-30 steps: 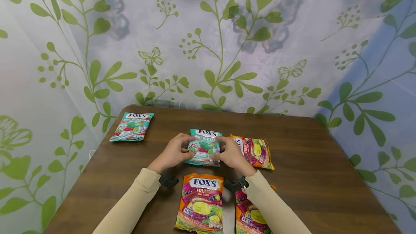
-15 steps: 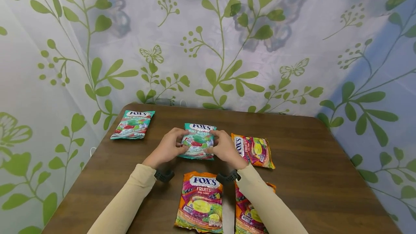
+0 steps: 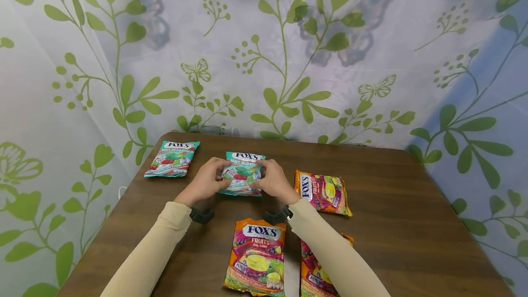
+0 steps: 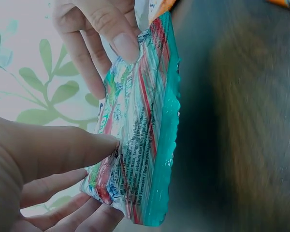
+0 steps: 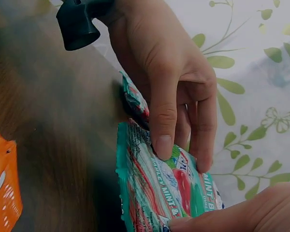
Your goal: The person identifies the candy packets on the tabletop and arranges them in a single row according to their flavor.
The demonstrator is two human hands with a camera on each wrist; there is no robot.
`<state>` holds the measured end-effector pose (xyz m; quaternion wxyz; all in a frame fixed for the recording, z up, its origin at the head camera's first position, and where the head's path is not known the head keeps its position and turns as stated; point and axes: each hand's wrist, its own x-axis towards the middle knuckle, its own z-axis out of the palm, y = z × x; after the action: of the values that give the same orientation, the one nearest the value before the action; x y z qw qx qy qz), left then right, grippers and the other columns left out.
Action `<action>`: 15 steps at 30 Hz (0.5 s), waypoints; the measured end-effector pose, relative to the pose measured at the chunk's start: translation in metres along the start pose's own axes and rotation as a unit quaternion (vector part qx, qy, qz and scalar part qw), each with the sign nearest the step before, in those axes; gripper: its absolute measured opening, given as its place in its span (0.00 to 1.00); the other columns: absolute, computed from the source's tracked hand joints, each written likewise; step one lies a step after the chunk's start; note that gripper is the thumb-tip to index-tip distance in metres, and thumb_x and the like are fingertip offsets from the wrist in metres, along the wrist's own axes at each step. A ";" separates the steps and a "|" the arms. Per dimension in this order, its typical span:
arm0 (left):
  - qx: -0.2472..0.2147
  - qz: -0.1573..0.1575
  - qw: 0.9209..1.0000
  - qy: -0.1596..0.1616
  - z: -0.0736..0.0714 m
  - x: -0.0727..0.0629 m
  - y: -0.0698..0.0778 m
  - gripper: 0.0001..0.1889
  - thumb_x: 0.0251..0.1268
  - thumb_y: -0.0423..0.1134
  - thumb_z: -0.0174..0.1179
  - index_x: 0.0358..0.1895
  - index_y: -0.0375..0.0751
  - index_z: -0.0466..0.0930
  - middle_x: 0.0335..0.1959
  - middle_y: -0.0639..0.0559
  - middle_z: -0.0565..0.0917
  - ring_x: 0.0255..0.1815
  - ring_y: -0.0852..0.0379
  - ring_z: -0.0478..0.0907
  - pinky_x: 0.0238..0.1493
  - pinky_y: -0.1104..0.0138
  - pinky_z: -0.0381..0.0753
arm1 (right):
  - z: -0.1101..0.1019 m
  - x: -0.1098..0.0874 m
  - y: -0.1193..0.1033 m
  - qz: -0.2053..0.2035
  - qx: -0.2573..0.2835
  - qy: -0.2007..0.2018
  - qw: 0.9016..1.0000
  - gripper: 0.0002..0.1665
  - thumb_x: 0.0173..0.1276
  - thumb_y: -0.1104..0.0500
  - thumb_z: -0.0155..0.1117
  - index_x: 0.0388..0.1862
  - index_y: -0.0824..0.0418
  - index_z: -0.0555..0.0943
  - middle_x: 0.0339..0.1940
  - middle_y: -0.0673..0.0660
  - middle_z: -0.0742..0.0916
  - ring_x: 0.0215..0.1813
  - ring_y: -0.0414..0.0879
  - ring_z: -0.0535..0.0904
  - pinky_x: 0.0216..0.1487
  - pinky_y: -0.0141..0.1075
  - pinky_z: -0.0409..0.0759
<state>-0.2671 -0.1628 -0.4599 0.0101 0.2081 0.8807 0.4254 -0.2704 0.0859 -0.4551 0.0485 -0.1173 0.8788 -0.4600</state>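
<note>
- Both hands held the teal mint candy bag (image 3: 242,173) just above the table (image 3: 392,205), toward the far edge, about midway between the far corners.
- Left hand (image 3: 205,181) was curled on the bag's left side, thumb on the printed face, fingers behind it.
- Right hand (image 3: 274,182) pinched the right side the same way; the wrist views showed thumbs pressed on the film.
- Risk: the film looked slick and the grip was on the sides only, so the bag could slip or twist if one hand let go first.
- Risk: the sleeves passed low over the near orange fruit bag (image 3: 256,256) and a second orange bag (image 3: 315,272) partly under the right forearm; pulling back low could drag them toward the near edge.
- Another teal bag (image 3: 172,158) lay at the far-left corner, close to the left edge; a nudge could tip it off.
- A third orange bag (image 3: 323,191) lay just right of the right hand.
- Open room: bare wood between the two teal bags, and the whole right side out to the right edge.
</note>
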 end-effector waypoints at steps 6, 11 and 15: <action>0.019 0.000 1.000 0.007 -0.009 0.004 -0.008 0.27 0.72 0.26 0.71 0.71 0.22 0.76 0.67 0.27 0.74 0.60 0.33 0.80 0.58 0.46 0.87 | 0.008 0.015 -0.006 0.005 0.007 -0.005 1.000 0.46 0.61 0.67 0.84 0.77 0.72 0.76 0.62 0.67 0.78 0.54 0.57 0.79 0.53 0.46 0.85; 0.028 -0.008 1.000 0.011 -0.018 0.006 -0.015 0.27 0.73 0.26 0.70 0.72 0.21 0.76 0.68 0.26 0.74 0.60 0.32 0.79 0.58 0.44 0.86 | 0.014 0.028 -0.010 0.004 0.024 -0.018 1.000 0.46 0.61 0.69 0.83 0.78 0.72 0.75 0.64 0.68 0.78 0.55 0.57 0.79 0.53 0.46 0.85; 0.031 -0.011 0.999 0.009 -0.026 0.007 -0.019 0.28 0.73 0.26 0.70 0.73 0.21 0.74 0.68 0.25 0.72 0.62 0.30 0.78 0.59 0.42 0.85 | 0.019 0.038 -0.011 0.003 0.037 -0.029 0.999 0.46 0.62 0.69 0.83 0.79 0.70 0.74 0.65 0.67 0.77 0.55 0.57 0.80 0.51 0.45 0.85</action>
<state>-0.2855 -0.1898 -0.4564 0.0001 0.1944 0.8958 0.3998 -0.3018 0.0553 -0.4561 0.0799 -0.1267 0.8595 -0.4888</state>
